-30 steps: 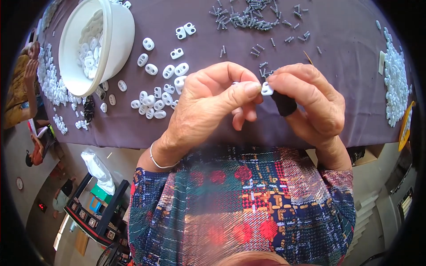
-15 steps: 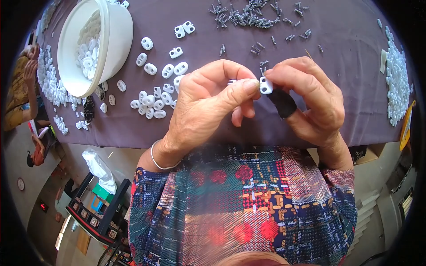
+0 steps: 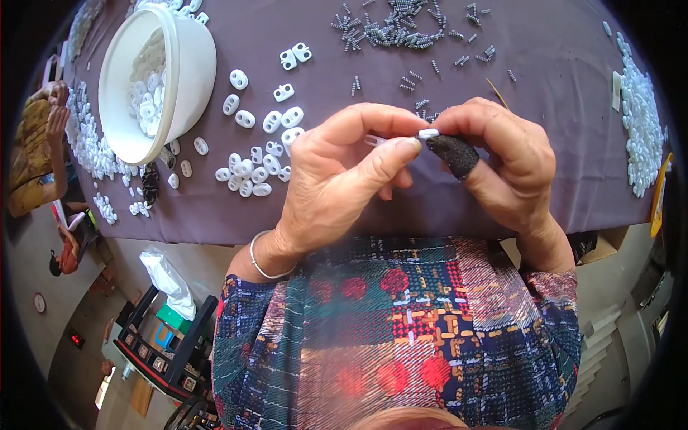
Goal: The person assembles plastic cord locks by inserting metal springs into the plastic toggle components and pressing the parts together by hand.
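Note:
My right hand [image 3: 505,168] pinches a small white cord lock piece [image 3: 428,133] between its index finger and the thumb, which wears a black cover [image 3: 455,154]. My left hand [image 3: 337,161] is closed, its thumb and index fingertips meeting right beside that piece. Partly hidden between my left fingers is another white plastic piece [image 3: 373,140]. Something tiny and dark shows at the left fingertips, too small to make out. Loose white two-hole cord locks [image 3: 247,170] lie left of my left hand. Small metal springs [image 3: 423,107] lie just beyond my fingertips.
A white tub [image 3: 193,79] holding white pieces stands tilted at the left, with heaped white parts [image 3: 89,143] beyond it. A spring pile [image 3: 401,29] lies at the far middle. More white parts [image 3: 640,129] line the right edge. Another person's hands [image 3: 56,111] show at far left.
The white cord lock piece in my right hand has turned from its two-hole face to its narrow edge. Both hands stay close together, and the view has shifted slightly.

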A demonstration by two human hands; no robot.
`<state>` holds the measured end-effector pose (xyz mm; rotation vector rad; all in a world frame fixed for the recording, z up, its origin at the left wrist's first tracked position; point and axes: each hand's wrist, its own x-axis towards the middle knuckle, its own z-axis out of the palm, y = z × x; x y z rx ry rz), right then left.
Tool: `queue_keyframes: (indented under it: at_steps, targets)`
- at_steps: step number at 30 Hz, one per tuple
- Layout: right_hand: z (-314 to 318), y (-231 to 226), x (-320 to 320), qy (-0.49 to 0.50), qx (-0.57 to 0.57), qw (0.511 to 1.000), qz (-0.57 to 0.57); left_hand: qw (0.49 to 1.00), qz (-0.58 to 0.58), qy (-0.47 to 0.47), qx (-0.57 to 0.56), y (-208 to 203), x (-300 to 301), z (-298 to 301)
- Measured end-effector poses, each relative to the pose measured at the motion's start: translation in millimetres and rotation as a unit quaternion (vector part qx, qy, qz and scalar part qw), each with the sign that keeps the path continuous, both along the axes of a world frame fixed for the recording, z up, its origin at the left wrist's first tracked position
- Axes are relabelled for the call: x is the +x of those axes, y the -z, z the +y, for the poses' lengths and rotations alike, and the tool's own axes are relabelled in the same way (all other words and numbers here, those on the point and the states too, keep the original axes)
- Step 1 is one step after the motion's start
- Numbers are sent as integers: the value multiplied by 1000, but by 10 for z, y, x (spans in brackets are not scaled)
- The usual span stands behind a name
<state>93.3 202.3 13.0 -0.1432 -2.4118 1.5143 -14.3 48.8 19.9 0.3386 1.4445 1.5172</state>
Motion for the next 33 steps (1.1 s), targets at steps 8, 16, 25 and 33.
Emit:
queue_keyframes:
  at_steps: [8,16,25,33]
  targets:
    - [-37,-22,25,34,-98,992,-71,1000,16,8,-13,6,-6,12]
    - [-5,-72,23,123,-274,944,-138,976,-205,-10,78,66,-152,7]
    - [-10,-84,30,122,-290,939,-141,975,-201,-42,81,17,-105,-6]
    - [-78,-31,36,127,-280,948,-79,978,-170,-13,119,127,-146,-48]
